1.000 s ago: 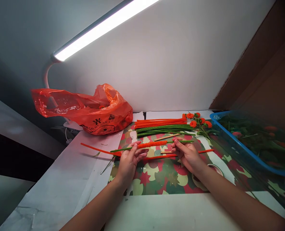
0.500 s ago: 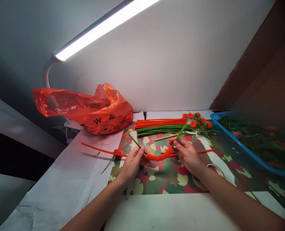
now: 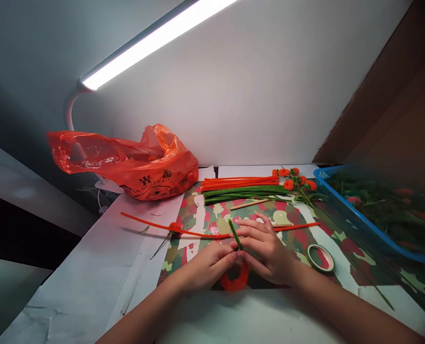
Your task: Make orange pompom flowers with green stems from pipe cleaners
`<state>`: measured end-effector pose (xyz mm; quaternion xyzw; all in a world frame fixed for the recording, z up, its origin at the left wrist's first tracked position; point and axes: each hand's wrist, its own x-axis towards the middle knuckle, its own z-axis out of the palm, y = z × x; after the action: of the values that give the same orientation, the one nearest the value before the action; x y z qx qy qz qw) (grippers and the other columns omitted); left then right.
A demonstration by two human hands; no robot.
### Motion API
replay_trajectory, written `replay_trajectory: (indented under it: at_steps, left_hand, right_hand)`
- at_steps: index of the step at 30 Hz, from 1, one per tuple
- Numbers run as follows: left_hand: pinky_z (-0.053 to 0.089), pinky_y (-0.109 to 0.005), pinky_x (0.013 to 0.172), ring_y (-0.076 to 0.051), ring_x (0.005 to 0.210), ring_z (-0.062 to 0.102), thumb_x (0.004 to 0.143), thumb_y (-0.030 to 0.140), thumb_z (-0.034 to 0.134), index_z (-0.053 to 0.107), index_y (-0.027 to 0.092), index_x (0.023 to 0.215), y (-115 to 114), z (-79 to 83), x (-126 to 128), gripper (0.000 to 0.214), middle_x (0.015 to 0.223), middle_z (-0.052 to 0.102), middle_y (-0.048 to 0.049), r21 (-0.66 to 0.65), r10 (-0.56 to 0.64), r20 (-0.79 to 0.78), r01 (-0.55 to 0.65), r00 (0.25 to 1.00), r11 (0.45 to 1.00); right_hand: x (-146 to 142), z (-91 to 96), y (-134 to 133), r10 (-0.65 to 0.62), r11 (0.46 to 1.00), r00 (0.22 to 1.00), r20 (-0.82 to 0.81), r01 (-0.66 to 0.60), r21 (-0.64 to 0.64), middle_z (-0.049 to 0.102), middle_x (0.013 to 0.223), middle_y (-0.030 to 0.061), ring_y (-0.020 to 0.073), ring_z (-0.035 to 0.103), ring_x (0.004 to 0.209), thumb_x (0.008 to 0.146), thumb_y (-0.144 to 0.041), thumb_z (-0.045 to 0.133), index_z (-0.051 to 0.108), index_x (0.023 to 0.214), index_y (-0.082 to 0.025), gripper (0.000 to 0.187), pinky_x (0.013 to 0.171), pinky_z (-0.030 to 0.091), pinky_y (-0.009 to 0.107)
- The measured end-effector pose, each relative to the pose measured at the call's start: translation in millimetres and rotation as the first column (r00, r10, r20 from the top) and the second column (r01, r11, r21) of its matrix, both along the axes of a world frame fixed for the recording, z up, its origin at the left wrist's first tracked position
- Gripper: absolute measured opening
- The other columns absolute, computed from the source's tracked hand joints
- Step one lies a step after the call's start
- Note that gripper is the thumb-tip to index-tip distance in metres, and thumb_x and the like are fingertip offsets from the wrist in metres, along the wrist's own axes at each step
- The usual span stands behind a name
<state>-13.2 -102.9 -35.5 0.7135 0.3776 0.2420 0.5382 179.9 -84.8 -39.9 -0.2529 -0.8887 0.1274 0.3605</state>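
Note:
Between my hands an orange coiled pipe cleaner (image 3: 235, 283) hangs in a ring, its green pipe cleaner (image 3: 234, 234) core poking up from the pinch. My left hand (image 3: 214, 263) grips the joined ends with thumb and fingers. On the other side my right hand (image 3: 266, 246) pinches the same spot with thumb and forefinger, its other fingers spread. Behind them a long orange pipe cleaner (image 3: 144, 219) lies across the patterned mat (image 3: 269, 277). A small orange flower (image 3: 175, 227) on a wire stem rests at the mat's left edge.
Bundles of orange pipe cleaners (image 3: 239, 183) and green pipe cleaners (image 3: 241, 193) lie at the back, beside finished orange flowers (image 3: 289, 184). A red plastic bag (image 3: 155, 177) stands left, a blue basket (image 3: 373, 234) right. A tape roll (image 3: 320, 258) sits near my right forearm; a lamp (image 3: 155, 45) hangs above.
Both hands have come together and closer to me. The orange coil, a shallow curve before, is now bent into a ring with its green ends brought together.

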Motion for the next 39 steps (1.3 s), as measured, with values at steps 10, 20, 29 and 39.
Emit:
replay_trajectory:
  at_steps: [10,20,29,39]
  left_hand:
    - [0.042,-0.019,0.051,-0.011,0.063,0.057,0.071,0.039,0.071,0.052,0.023,0.098,5.6,-11.1,0.5,0.037,0.084,0.057,0.0007,-0.319,0.435,0.34,-0.332,0.834,0.888]
    - [0.044,-0.022,0.055,-0.013,0.061,0.057,0.08,0.035,0.062,0.064,0.021,0.108,3.7,-13.6,4.4,0.031,0.078,0.066,-0.0026,-0.108,0.572,0.285,-0.568,0.769,0.816]
    - [0.043,-0.025,0.064,-0.018,0.07,0.059,0.083,0.023,0.054,0.07,0.023,0.098,0.5,-7.2,3.8,0.023,0.085,0.071,-0.0047,0.3,0.423,0.058,-0.419,0.904,0.857]
    - [0.041,-0.024,0.059,-0.016,0.065,0.059,0.083,0.019,0.051,0.07,0.022,0.095,1.2,-3.9,5.1,0.023,0.079,0.07,-0.0039,0.321,0.378,0.003,-0.359,0.926,0.876]
  right_hand:
    - [-7.0,-6.5,6.4,-0.468,0.743,0.823,-0.322,0.169,-0.648,0.061,0.067,0.0016,0.0165,0.056,0.065,0.086,-0.039,0.054,0.064,0.073,-0.02,0.025,0.061,0.041,0.027]
    - [-12.8,-8.1,3.5,-0.547,0.629,0.777,-0.312,0.135,-0.765,0.065,0.073,0.0025,0.019,0.058,0.07,0.081,-0.041,0.06,0.069,0.088,-0.021,0.024,0.065,0.043,0.03]
    - [1.6,-5.9,10.4,-0.603,0.796,0.778,-0.178,0.603,-0.06,0.069,0.086,0.0024,0.0266,0.054,0.09,0.077,-0.027,0.064,0.069,0.079,-0.026,0.005,0.095,0.021,0.051]
    - [1.3,-11.1,12.7,-0.46,0.887,0.873,-0.163,0.457,-0.058,0.068,0.078,0.0036,0.0182,0.056,0.068,0.09,-0.02,0.046,0.06,0.11,-0.021,0.024,0.079,0.036,0.037]
